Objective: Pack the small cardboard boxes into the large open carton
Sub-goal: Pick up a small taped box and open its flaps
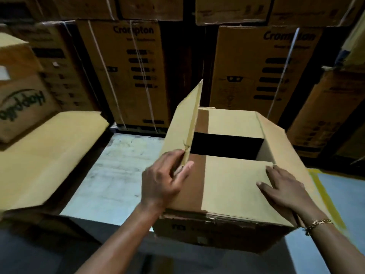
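Observation:
The large carton (221,226) stands on the floor at centre right. Its near flap (233,184) and far flap (231,121) are folded in flat, leaving a dark gap (225,145) between them. The left flap (181,127) stands up, tilted inward. My left hand (164,180) pinches that flap's lower edge between thumb and fingers. My right hand (286,192) lies flat with straight fingers on the near flap at its right side, beside the lowered right flap (284,143). The carton's inside is too dark to see. No small boxes are visible.
Tall printed cartons (130,76) with white straps form a wall close behind. A flat cardboard sheet (49,155) lies at the left, with a printed box (23,107) beyond it. Bare grey floor (114,178) shows between the sheet and the carton. A yellow floor line (324,186) runs at right.

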Motion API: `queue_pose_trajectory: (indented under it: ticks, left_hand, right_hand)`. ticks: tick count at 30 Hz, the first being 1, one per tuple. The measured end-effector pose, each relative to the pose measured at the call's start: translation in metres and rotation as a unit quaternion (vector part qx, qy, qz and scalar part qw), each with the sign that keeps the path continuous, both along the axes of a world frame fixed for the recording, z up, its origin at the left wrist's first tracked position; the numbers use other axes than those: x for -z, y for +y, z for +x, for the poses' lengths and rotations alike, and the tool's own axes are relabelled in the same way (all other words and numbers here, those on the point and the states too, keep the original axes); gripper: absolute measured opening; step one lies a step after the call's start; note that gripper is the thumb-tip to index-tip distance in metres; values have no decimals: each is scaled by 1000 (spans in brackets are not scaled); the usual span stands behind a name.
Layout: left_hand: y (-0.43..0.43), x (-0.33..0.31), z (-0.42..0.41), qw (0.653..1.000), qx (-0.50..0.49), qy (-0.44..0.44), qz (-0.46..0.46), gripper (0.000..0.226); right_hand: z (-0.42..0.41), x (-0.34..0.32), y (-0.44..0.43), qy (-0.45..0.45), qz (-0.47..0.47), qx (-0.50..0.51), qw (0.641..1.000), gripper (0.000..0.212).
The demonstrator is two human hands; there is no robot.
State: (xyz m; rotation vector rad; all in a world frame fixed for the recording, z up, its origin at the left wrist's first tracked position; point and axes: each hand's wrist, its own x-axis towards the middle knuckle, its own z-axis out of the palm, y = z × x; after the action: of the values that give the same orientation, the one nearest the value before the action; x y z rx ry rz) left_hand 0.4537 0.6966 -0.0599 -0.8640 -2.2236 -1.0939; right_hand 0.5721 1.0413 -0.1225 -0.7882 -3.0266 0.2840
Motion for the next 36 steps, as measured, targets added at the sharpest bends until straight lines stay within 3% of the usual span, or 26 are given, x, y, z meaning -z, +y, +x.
queue_pose_trajectory:
  ticks: [4, 7, 10, 14, 16, 17, 19, 21, 23, 24, 26, 28, 30, 32, 36]
  left_hand:
    - [-49, -14, -23, 988, -101, -61, 98, 35]
    - [-91, 14, -38, 950, -223, -176, 127, 57]
    - [-129, 55, -52, 881, -295, -355, 104, 79]
    - [-148, 69, -45, 728, -188, -658, 33, 89]
    - [-150, 70, -37, 693, -138, -704, -75, 84]
    - [-148, 69, -36, 702, -132, -685, -143, 77]
    - [-134, 62, -43, 779, -163, -558, -237, 57]
    - [-108, 46, -53, 860, -191, -396, -259, 40]
    - [-75, 27, -61, 910, -168, -295, -237, 22]
    - [-59, 18, -65, 923, -135, -279, -230, 20]
    - [-35, 4, -76, 934, -71, -253, -241, 48]
    - [-25, -13, -83, 946, -58, -209, -240, 72]
    - [-28, -28, -84, 959, -61, -171, -220, 82]
    - [-41, -43, -74, 966, -21, -201, -162, 72]
    - [-72, -68, -36, 954, 86, -286, 31, 24]
  right_hand:
    - [-24, -1, -5, -33, 15, -31, 999, 73]
    - [-34, 1, -7, -48, 21, -48, 997, 72]
    - [-41, 5, -8, -56, 33, -55, 996, 71]
    - [-48, -1, -6, -74, 34, -58, 995, 72]
    - [-51, -4, -2, -77, 34, -61, 995, 71]
    - [-52, -5, 0, -77, 34, -63, 994, 71]
    - [-55, -10, 3, -82, 29, -67, 994, 69]
    - [-60, -19, 5, -86, 15, -69, 994, 63]
    - [-63, -37, 8, -80, 11, -71, 994, 58]
    - [-64, -49, 9, -68, 18, -72, 995, 55]
    - [-59, -76, 9, -29, 37, -71, 996, 46]
    - [-45, -108, 7, 29, 27, -71, 997, 37]
    - [-22, -139, 1, 73, -20, -79, 994, 25]
    - [6, -164, -8, 102, -47, -98, 989, 17]
    - [59, -188, -35, 145, -110, -95, 979, 19]
